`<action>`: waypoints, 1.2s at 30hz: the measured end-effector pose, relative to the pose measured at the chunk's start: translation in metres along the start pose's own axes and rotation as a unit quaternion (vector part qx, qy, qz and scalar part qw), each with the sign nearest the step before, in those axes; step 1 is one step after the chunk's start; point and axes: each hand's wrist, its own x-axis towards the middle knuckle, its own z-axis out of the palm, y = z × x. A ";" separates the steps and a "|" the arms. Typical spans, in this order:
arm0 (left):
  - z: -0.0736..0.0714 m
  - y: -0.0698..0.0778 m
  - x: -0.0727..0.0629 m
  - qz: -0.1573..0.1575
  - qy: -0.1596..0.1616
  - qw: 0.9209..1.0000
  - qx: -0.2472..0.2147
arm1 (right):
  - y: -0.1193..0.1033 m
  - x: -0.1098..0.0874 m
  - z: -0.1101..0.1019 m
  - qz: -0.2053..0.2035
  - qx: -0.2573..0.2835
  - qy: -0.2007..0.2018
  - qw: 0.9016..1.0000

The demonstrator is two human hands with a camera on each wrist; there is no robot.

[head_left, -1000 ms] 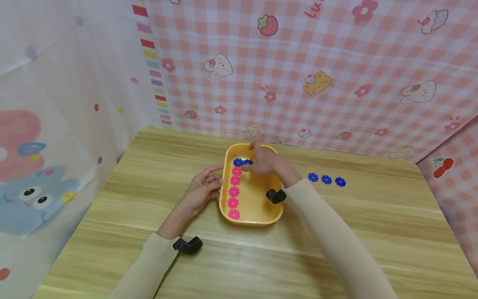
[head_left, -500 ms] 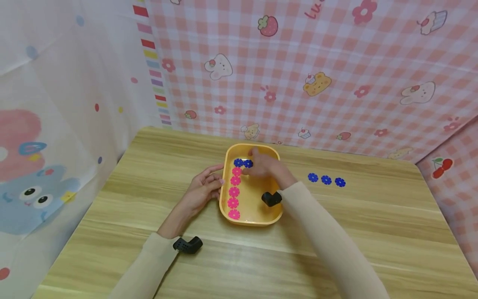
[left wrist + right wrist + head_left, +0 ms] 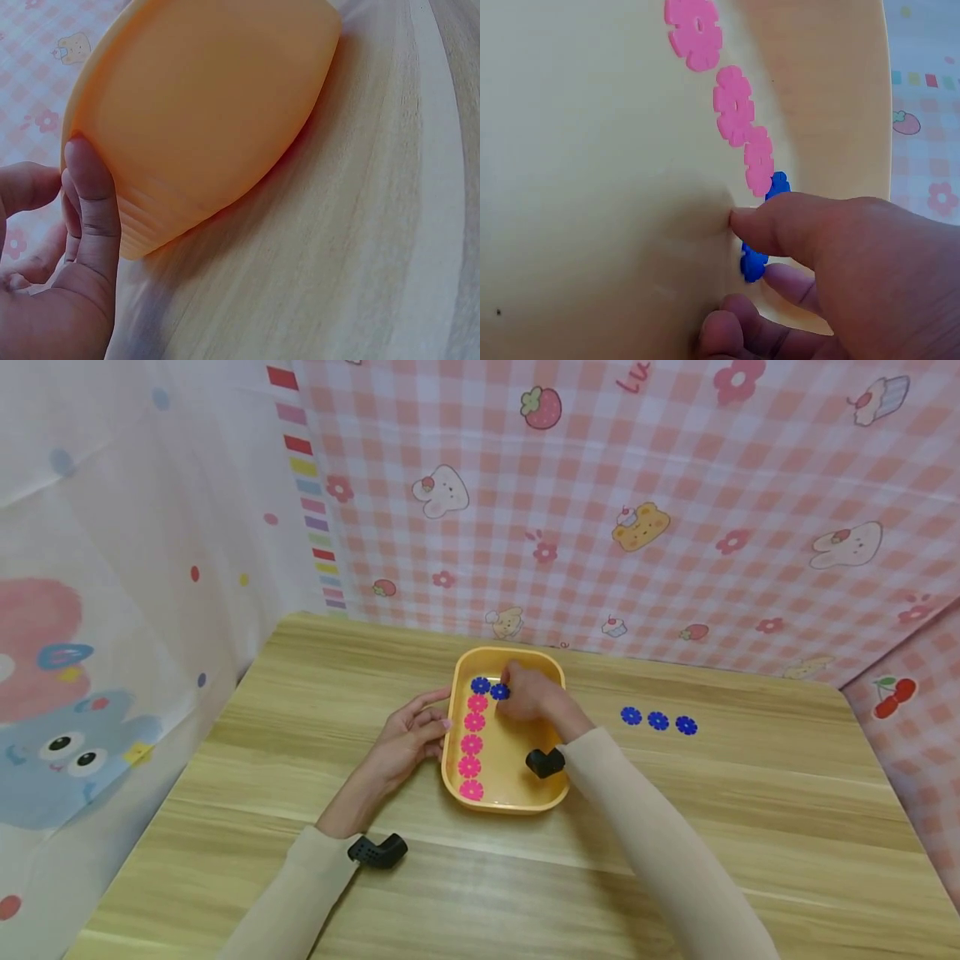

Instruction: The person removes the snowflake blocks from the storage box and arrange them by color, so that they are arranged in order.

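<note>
My left hand (image 3: 405, 739) rests against the left side of a yellow plastic tray (image 3: 510, 768); in the left wrist view its thumb (image 3: 91, 176) lies along the outer wall. Inside the tray, my right hand (image 3: 534, 695) reaches to the far end. Its thumb (image 3: 769, 223) and index finger pinch about a blue snowflake disc (image 3: 754, 264), partly hidden by the thumb in the right wrist view. Another blue disc (image 3: 481, 685) lies just left of that one, at the top of a column of several pink snowflake discs (image 3: 472, 744) along the left wall.
Three blue snowflake discs, the middle one (image 3: 657, 721) among them, lie in a row on the wooden table (image 3: 720, 827) right of the tray. A pink checked cloth (image 3: 480, 552) hangs behind the table, and a white patterned cloth (image 3: 150, 635) at the left.
The right hand's fingers have drawn in closer around the second blue disc, which has shifted slightly toward the near side. The left hand and tray keep their place.
</note>
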 end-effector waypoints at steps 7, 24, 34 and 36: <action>0.001 0.002 -0.001 -0.001 -0.001 1.000 0.005 | 0.000 -0.001 0.001 -0.010 -0.009 0.006 1.000; 0.000 0.000 0.000 -0.002 0.001 1.000 0.013 | 0.000 -0.003 0.002 -0.011 -0.015 0.015 1.000; 0.000 0.001 -0.001 -0.001 0.001 1.000 0.010 | -0.002 -0.002 0.003 -0.014 -0.013 0.020 1.000; 0.001 0.001 -0.001 -0.002 0.001 1.000 0.009 | -0.001 -0.002 0.004 -0.018 -0.008 0.024 1.000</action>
